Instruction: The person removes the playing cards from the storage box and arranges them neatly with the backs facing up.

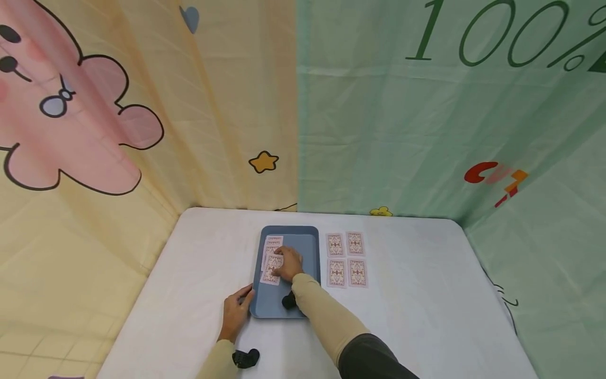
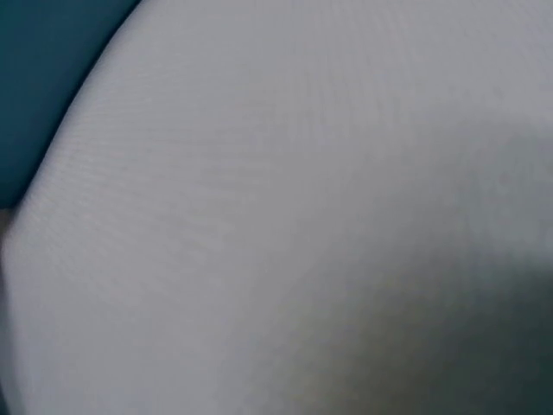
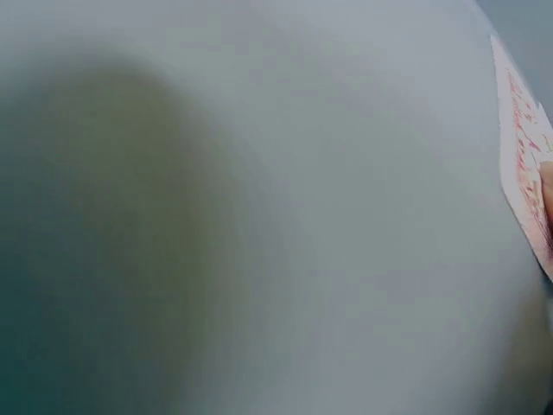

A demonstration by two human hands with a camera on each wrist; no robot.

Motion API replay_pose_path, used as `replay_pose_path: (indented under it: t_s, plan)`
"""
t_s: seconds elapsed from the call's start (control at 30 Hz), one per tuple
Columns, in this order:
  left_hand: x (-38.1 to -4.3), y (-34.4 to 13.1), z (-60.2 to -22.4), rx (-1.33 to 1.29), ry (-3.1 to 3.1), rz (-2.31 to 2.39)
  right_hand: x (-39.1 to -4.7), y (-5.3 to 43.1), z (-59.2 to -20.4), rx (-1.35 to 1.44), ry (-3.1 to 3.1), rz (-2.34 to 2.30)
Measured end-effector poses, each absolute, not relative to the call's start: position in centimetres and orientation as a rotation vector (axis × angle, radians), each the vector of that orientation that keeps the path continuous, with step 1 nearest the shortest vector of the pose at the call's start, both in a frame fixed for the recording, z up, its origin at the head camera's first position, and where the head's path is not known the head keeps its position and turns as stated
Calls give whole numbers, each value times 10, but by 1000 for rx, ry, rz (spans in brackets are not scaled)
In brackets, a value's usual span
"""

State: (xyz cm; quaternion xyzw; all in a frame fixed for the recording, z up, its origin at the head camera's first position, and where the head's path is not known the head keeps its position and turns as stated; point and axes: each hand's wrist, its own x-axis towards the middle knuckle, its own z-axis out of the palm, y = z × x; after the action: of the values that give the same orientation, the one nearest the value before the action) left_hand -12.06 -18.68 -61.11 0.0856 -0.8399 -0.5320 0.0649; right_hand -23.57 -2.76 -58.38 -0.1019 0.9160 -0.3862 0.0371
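Note:
In the head view my right hand (image 1: 290, 264) is over the left part of a blue-grey tray (image 1: 303, 242). Its thumb and a finger grip a playing card (image 1: 271, 273), red-patterned back up. More cards (image 1: 274, 241) lie overlapped just above it, partly covered. The right wrist view catches a fingertip against the patterned card (image 3: 521, 156) at its right edge. My left hand (image 1: 235, 314) rests at the tray's lower left side, fingers fairly straight and touching its rim. In the left wrist view only the tray's edge (image 2: 52, 78) and the tabletop show.
Several separate cards (image 1: 336, 272) lie back up in two rows on the white table (image 1: 416, 295), right of the tray. Printed curtains (image 1: 227, 105) hang behind and beside the table. Each wrist carries a black device (image 1: 246, 358).

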Motion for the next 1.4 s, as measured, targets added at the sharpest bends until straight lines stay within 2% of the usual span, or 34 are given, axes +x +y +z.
replay_pose_path:
  t_s: [0.4, 0.8, 1.4]
  plan:
    - [-119, -184, -609, 270, -2550, -1591, -233, -16, -570, -278, 2635, -1446]
    - [-122, -186, -609, 280, -2543, -1596, -232, 3, -554, -349, 2574, -1449]
    - [-121, -187, -606, 253, -2553, -1591, -223, 54, -532, -224, 2509, -1528]
